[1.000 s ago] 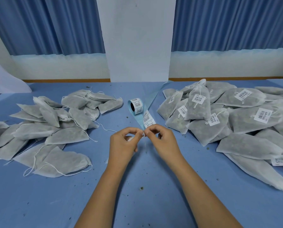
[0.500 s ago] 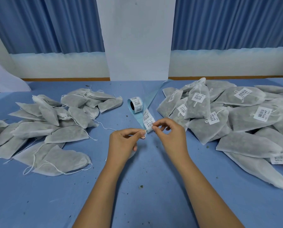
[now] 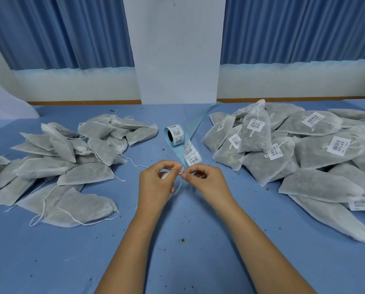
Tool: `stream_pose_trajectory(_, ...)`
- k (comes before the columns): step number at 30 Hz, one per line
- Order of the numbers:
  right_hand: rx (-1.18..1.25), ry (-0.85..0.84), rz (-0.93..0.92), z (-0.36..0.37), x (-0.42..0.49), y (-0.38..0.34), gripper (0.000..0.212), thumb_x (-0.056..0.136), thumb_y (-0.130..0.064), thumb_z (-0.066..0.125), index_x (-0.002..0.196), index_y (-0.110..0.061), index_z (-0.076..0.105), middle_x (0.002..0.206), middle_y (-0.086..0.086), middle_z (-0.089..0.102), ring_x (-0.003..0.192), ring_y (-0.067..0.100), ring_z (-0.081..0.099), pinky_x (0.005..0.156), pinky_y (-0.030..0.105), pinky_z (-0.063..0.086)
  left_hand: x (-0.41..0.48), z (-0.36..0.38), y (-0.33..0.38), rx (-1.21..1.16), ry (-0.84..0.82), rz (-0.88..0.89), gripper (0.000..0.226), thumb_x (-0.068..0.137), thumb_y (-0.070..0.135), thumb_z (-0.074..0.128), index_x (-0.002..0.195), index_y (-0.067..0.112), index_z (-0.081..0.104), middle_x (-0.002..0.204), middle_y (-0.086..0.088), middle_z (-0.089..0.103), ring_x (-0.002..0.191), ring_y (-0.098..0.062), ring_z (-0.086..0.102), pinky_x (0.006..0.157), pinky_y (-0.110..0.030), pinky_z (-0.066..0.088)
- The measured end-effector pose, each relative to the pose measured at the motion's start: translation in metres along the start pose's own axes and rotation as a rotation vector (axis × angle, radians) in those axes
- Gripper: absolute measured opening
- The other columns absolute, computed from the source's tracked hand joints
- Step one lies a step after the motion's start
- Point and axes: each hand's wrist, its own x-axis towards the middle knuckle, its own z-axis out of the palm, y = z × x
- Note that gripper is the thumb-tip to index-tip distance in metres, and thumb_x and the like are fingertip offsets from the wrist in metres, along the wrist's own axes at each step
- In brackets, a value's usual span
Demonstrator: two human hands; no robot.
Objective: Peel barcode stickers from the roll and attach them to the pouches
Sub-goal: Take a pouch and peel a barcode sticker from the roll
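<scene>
1. Blue cloth covers the table point(image 3: 198, 262), with blue curtains point(image 3: 60, 32) hanging behind it
2. Sticker roll point(image 3: 174, 134) stands at mid-table; its backing strip point(image 3: 191, 154), bearing barcode stickers, trails towards the hands
3. Unlabelled pouches point(image 3: 67, 166) lie heaped on the left, and labelled pouches point(image 3: 317, 149) on the right
4. Left hand point(image 3: 156, 187) and right hand point(image 3: 207, 183) meet fingertip to fingertip just below the strip's end, fingers curled, both pinching a small white piece point(image 3: 180, 172), too small to identify
5. Pale fabric shows beneath the left hand
</scene>
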Motion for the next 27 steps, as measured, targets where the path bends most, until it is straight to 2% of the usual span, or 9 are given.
stream_pose_trajectory(2,0.052,0.007,-0.003,0.0003,-0.0009,-0.0022,0.016,0.085,-0.016,0.065,0.071,-0.02,0.072,0.067,-0.013,0.067,0.062,-0.002,0.053,0.061,0.009,0.039,0.0001,-0.0003,-0.0008,0.012,-0.011,0.014,0.021,0.086,0.019,0.069,0.068,0.031,0.07,0.066,0.014,0.069,0.037,-0.008,0.044,0.044,-0.016,0.039)
stream_pose_trajectory(5,0.032,0.019,-0.032,0.0018,-0.0014,-0.0025,0.012,0.085,-0.018,0.067,0.075,-0.017,0.072,0.075,-0.004,0.07,0.069,0.004,0.055,0.067,0.015,0.042,-0.0005,0.0,-0.0004,0.042,-0.01,0.011,0.022,0.086,0.021,0.069,0.068,0.033,0.069,0.06,0.016,0.066,0.035,-0.005,0.045,0.043,-0.013,0.037)
stream_pose_trajectory(9,-0.055,0.068,-0.101,-0.0006,0.0011,0.0008,0.01,0.085,-0.011,0.064,0.076,-0.014,0.067,0.076,-0.008,0.064,0.068,0.006,0.053,0.066,0.015,0.04,0.0003,0.0007,0.0016,0.039,-0.024,-0.021,0.02,0.085,0.022,0.07,0.067,0.031,0.07,0.061,0.016,0.066,0.035,-0.007,0.044,0.042,-0.014,0.037)
stream_pose_trajectory(12,-0.25,0.135,-0.254,-0.0025,0.0024,0.0019,0.013,0.087,-0.009,0.062,0.076,-0.016,0.058,0.081,-0.005,0.058,0.071,0.01,0.05,0.065,0.012,0.035,0.0024,0.0013,0.0034,-0.108,-0.112,-0.22,0.029,0.085,0.023,0.071,0.056,0.022,0.068,0.043,0.007,0.051,0.035,-0.012,0.039,0.043,-0.021,0.036)
stream_pose_trajectory(15,-0.33,0.114,-0.351,0.0004,0.0007,0.0025,0.017,0.087,-0.008,0.062,0.074,-0.018,0.056,0.08,-0.003,0.056,0.072,0.015,0.05,0.066,0.013,0.034,0.0019,-0.0013,0.0057,-0.292,-0.206,-0.348,0.034,0.087,0.025,0.068,0.055,0.015,0.064,0.041,-0.003,0.038,0.038,-0.011,0.034,0.045,-0.019,0.039)
stream_pose_trajectory(18,-0.253,0.048,-0.313,0.0037,-0.0008,0.0022,0.018,0.085,-0.006,0.063,0.072,-0.018,0.059,0.077,-0.002,0.058,0.068,0.011,0.048,0.065,0.012,0.034,0.0012,-0.0026,0.0067,-0.358,-0.207,-0.398,0.032,0.087,0.027,0.066,0.059,0.012,0.063,0.042,0.001,0.041,0.041,-0.01,0.033,0.05,-0.016,0.038)
stream_pose_trajectory(22,-0.089,0.1,-0.205,0.002,0.0006,0.0004,0.01,0.089,-0.012,0.06,0.08,-0.013,0.066,0.079,-0.006,0.064,0.073,0.012,0.054,0.071,0.019,0.041,0.0034,-0.0026,0.0067,-0.378,-0.146,-0.405,0.024,0.086,0.025,0.067,0.074,0.004,0.067,0.051,0.006,0.049,0.038,-0.009,0.03,0.048,-0.018,0.036)
stream_pose_trajectory(25,0.026,0.074,-0.124,0.0009,-0.0009,-0.0021,0.013,0.09,-0.019,0.061,0.081,-0.013,0.068,0.077,-0.006,0.067,0.073,0.014,0.057,0.074,0.026,0.044,0.0032,-0.0025,0.0069,-0.36,-0.122,-0.387,0.024,0.084,0.025,0.069,0.066,0.01,0.067,0.053,0.004,0.049,0.038,-0.009,0.031,0.045,-0.017,0.037)
stream_pose_trajectory(27,0.042,0.037,-0.112,0.0007,-0.0015,-0.0037,0.01,0.086,-0.017,0.065,0.079,-0.011,0.069,0.078,0.002,0.069,0.078,0.024,0.06,0.077,0.033,0.046,0.0028,-0.002,0.0071,-0.341,-0.12,-0.376,0.03,0.084,0.026,0.07,0.057,0.014,0.063,0.052,0.002,0.046,0.039,-0.01,0.031,0.046,-0.018,0.037)
